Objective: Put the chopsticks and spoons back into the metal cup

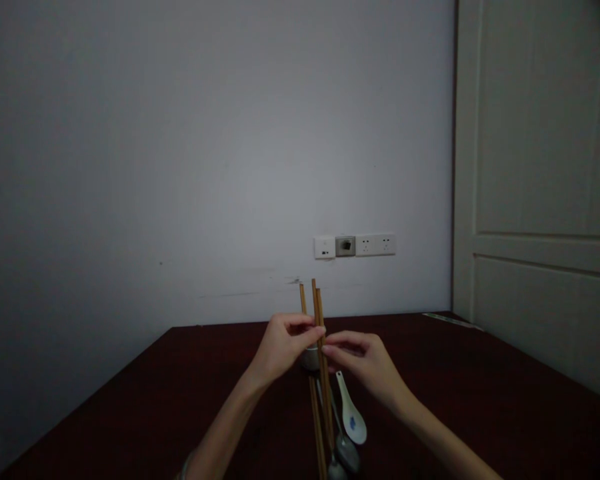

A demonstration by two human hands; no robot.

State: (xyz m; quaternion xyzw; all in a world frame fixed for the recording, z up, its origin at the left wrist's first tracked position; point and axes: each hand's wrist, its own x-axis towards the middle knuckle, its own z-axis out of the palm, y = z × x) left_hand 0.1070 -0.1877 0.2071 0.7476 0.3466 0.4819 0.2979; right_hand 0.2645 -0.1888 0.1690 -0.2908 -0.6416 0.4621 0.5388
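Observation:
Between my two hands stands a pair of wooden chopsticks (pixel 323 373), nearly upright. My left hand (pixel 280 350) pinches them toward the upper part with thumb and fingers. Slightly lower, my right hand (pixel 365 363) grips them from the other side. Just behind them is a small pale cup (pixel 310 360), partly hidden; another chopstick (pixel 303 297) rises above my left fingers, apparently from the cup. More chopsticks (pixel 316 427) lie on the table below my hands. Beside these are a white ceramic spoon (pixel 353 417) with a blue mark and two metal spoons (pixel 349 455), one cut off by the frame.
The dark red table (pixel 180 387) reaches a pale wall (pixel 205 167). Sockets and switch plates (pixel 375 245) are set in the wall above its back edge. A white panelled door (pixel 540 167) stands at the right, and a thin flat strip (pixel 450 321) lies at the back right.

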